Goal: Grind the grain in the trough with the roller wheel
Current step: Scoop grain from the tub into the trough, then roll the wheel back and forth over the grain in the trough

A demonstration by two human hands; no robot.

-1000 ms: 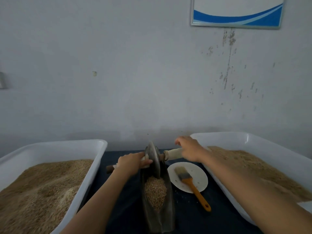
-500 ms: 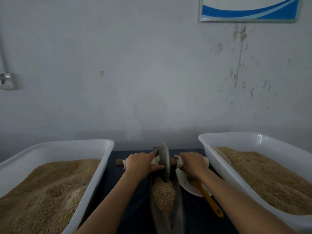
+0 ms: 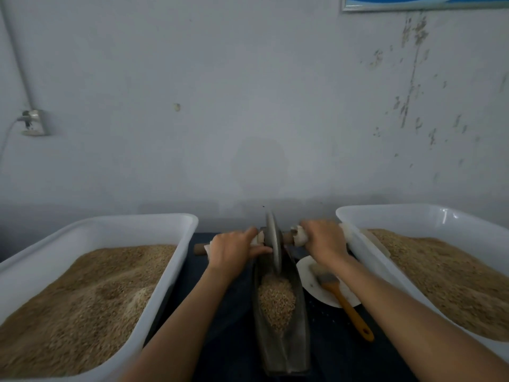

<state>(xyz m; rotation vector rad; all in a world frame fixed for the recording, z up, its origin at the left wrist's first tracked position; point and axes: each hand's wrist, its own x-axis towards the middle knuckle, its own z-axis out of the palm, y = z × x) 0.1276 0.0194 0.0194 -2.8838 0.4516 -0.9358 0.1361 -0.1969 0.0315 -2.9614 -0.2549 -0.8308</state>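
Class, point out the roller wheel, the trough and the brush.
roller wheel (image 3: 272, 244), head view, disc face.
trough (image 3: 298, 334), head view, right wall.
brush (image 3: 348, 307), head view, orange handle.

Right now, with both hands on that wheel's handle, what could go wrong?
The left hand has its thumb right against the roller wheel, so it might get pinched. The grain is heaped high in the narrow trough, so it may spill over the sides. The right hand works just above the brush and could knock it.

Trough (image 3: 283, 340) between two bins (image 3: 96, 230) (image 3: 413, 216), grain (image 3: 276, 301) inside.
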